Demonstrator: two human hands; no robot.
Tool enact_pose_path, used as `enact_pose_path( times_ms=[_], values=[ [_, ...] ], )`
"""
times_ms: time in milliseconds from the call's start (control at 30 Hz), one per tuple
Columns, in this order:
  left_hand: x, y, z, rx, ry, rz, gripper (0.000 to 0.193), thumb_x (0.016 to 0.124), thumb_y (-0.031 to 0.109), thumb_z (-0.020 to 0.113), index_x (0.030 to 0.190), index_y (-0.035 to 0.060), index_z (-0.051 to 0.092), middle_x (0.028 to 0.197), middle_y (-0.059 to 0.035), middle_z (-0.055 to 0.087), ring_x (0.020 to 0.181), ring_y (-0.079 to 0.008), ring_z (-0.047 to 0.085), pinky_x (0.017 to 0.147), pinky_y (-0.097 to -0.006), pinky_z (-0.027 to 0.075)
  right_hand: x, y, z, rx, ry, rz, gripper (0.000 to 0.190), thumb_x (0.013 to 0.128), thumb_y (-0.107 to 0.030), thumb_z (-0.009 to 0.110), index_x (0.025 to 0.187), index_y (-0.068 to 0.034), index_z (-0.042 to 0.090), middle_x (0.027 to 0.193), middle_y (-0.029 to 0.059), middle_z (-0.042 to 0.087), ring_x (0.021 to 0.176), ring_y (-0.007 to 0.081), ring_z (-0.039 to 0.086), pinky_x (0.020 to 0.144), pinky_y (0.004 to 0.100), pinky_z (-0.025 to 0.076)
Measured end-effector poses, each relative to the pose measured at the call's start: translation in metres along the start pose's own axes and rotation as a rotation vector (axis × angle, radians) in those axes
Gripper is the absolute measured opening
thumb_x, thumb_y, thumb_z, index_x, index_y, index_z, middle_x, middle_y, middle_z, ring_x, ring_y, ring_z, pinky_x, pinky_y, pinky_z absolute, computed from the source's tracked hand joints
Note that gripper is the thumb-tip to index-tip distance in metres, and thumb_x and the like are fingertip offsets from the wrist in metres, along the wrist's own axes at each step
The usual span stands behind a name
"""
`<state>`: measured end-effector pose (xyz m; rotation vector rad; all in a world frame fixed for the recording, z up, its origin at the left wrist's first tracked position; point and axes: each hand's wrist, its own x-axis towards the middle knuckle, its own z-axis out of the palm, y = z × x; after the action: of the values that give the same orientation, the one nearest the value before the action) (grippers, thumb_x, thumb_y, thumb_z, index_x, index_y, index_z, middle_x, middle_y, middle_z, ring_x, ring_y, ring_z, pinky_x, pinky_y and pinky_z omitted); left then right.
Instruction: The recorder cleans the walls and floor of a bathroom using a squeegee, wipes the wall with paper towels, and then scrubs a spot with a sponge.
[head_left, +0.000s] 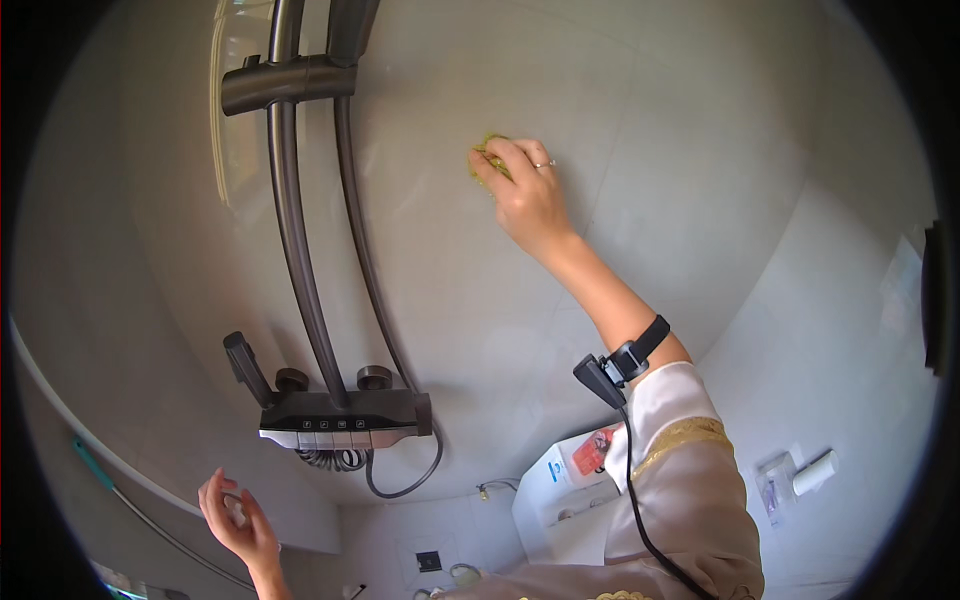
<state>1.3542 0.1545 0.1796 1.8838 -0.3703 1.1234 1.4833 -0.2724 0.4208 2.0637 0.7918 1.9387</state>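
Note:
High on the grey tiled wall, my right hand presses a crumpled yellow-green scrubbing pad to the surface. Fingers and thumb are pinched around the pad and cover much of it. A ring is on one finger. My left hand hangs at lower left, below the shower mixer, touching nothing that I can make out. Its fingers are loosely curled and parted from the thumb; a pale patch shows between them, too small to identify. The dark metal shower riser pipe and hose stand left of my right hand.
A white toilet is below right, with a red packet on top. The floor drain lies at bottom centre. A teal-handled pole leans at left. A wall holder is on the right wall. A cable trails from my right forearm.

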Motion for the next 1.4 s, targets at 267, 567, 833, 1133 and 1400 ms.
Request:
enact_pose_path(
  times_ms=[267,567,833,1133,1400],
  values=[
    [-0.001,-0.001,-0.002,0.033,0.025,-0.018,0.043,0.072,-0.011,0.051,0.114,-0.0026,0.054,0.097,-0.0126,0.054,0.084,-0.0201,0.051,0.072,-0.0311,0.04,0.003,0.005,-0.003,-0.084,-0.028,0.036,0.022,0.074,0.0,0.058,0.093,-0.007,0.068,0.097,0.0042,0.06,0.088,0.0275,0.053,0.073,0.0365,0.048],
    [-0.005,-0.009,0.002,-0.052,0.028,0.011,0.045,0.076,-0.013,0.048,0.119,-0.0025,0.052,0.105,-0.0107,0.052,0.088,-0.0156,0.049,0.066,-0.0245,0.038,0.025,0.005,0.026,-0.06,0.026,0.076,0.018,0.076,-0.006,0.06,0.092,-0.009,0.068,0.097,0.0054,0.059,0.09,0.028,0.053,0.074,0.0371,0.048],
    [-0.006,-0.008,-0.003,-0.02,0.032,-0.013,0.045,0.076,-0.013,0.049,0.12,-0.0016,0.052,0.104,-0.0103,0.052,0.088,-0.0141,0.048,0.066,-0.0232,0.039,0.07,-0.006,0.021,-0.072,-0.004,-0.028,0.015,0.078,-0.009,0.059,0.091,-0.009,0.065,0.095,0.0045,0.059,0.091,0.0266,0.054,0.072,0.038,0.048],
    [-0.008,-0.011,-0.02,-0.028,0.09,-0.076,0.043,0.079,-0.012,0.049,0.12,-0.0009,0.052,0.105,-0.0087,0.051,0.088,-0.0124,0.048,0.065,-0.0214,0.038,0.067,-0.016,0.026,-0.108,0.037,-0.046,0.016,0.077,-0.009,0.059,0.092,-0.008,0.066,0.094,0.003,0.057,0.088,0.0245,0.053,0.069,0.036,0.048],
    [-0.009,-0.015,-0.035,-0.02,0.097,-0.172,0.045,0.076,-0.012,0.049,0.12,-0.0019,0.052,0.103,-0.0106,0.051,0.087,-0.015,0.05,0.066,-0.0253,0.038,0.061,-0.022,0.027,-0.114,0.005,-0.068,0.018,0.075,-0.008,0.061,0.092,-0.008,0.067,0.098,0.0021,0.057,0.088,0.0224,0.053,0.069,0.0349,0.048]
  ],
)
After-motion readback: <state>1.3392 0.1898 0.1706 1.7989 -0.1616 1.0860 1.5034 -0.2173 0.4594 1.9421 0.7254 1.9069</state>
